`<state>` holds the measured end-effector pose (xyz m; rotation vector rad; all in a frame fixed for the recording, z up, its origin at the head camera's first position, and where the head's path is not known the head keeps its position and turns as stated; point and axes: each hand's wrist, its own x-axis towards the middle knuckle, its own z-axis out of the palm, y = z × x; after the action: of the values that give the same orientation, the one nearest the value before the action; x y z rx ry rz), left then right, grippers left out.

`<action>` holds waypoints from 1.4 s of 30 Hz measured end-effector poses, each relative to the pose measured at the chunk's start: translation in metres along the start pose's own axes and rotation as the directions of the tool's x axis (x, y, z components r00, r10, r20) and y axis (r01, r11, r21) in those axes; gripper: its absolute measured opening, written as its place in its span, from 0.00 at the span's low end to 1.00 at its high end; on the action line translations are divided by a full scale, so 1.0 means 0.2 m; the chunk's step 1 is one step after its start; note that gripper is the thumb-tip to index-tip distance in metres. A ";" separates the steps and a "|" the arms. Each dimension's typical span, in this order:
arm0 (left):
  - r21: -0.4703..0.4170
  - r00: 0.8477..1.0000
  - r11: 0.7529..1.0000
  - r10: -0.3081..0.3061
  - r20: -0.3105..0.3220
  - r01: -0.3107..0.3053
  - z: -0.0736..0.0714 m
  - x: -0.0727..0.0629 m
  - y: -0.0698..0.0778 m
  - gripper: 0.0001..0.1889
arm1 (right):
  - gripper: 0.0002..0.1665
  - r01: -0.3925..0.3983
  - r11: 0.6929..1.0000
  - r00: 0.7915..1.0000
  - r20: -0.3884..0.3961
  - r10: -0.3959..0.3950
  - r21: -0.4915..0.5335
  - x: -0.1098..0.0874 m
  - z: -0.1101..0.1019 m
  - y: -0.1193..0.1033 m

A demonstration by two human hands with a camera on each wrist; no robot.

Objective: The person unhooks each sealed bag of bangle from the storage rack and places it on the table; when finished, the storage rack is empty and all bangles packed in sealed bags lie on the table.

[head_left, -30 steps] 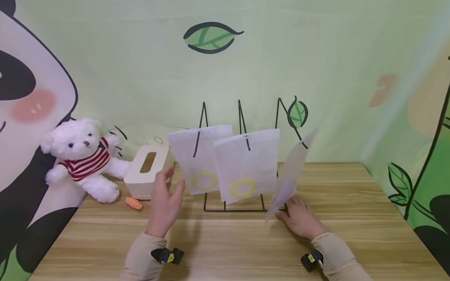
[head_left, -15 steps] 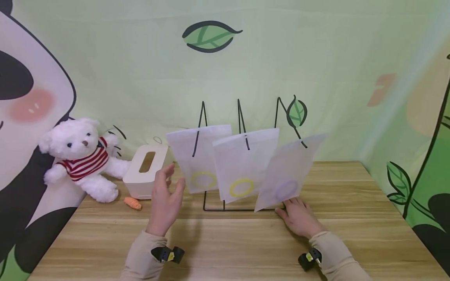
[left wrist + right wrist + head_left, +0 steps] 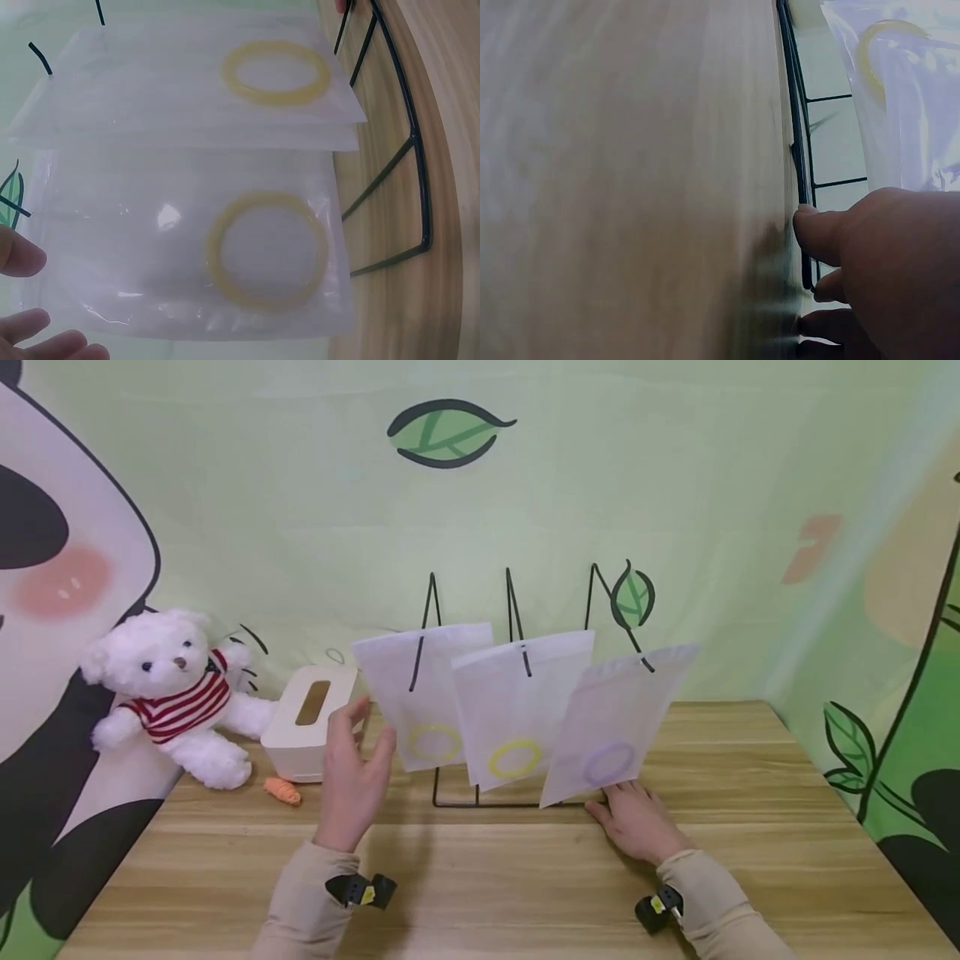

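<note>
Your left hand (image 3: 351, 793) stands just beside the left bag (image 3: 423, 693), its grip apart: thumb and fingers are spread, with nothing between them; whether a fingertip brushes the bag's edge, you cannot tell. Your right hand (image 3: 641, 822) is down at the near right corner of the black wire rack (image 3: 510, 805), its grip clamped on that corner, with the thumb on the near base bar and a finger past the corner. The rack stands on the wooden table (image 3: 487, 893), and its three prongs bear three translucent white bags in a row, well above your near edge of the table. The left bag shows a yellow ring (image 3: 215, 251) low down; the middle bag (image 3: 521, 702) overlaps its right side and shows a second yellow ring (image 3: 321, 75); the right bag (image 3: 622, 710) hangs tilted, overlaps the middle one and shows a purple ring (image 3: 587, 767), its lower edge close to your right hand. To the left of your left hand you have a white box (image 3: 300, 758) with a slot in its top, an orange carrot-shaped piece (image 3: 282, 791) near it, and a white teddy bear (image 3: 180, 702) in a red-striped top.
</note>
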<state>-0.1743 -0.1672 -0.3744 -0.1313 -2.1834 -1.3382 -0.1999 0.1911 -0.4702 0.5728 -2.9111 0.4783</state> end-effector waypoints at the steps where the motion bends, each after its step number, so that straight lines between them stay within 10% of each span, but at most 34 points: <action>1: -0.001 1.000 1.000 0.010 -0.007 -0.010 0.00 0.01 0.00 0.25 | 0.27 0.002 1.000 1.000 0.000 -0.002 0.000 0.00 0.00 0.00; 17: -0.077 0.994 0.993 -0.091 -0.053 0.087 0.01 0.09 0.00 0.29 | 0.27 0.009 1.000 0.999 0.039 -0.010 0.028 0.03 -0.01 0.01; 42: -0.035 0.959 0.995 0.078 -0.272 -0.091 0.01 0.09 0.07 0.12 | 0.22 0.016 1.000 0.999 0.040 -0.017 0.024 0.01 -0.02 0.02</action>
<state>-0.1851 -0.1617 -0.3562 -0.0552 -1.8979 -1.2793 -0.2030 0.1947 -0.4662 0.6157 -2.9402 0.5050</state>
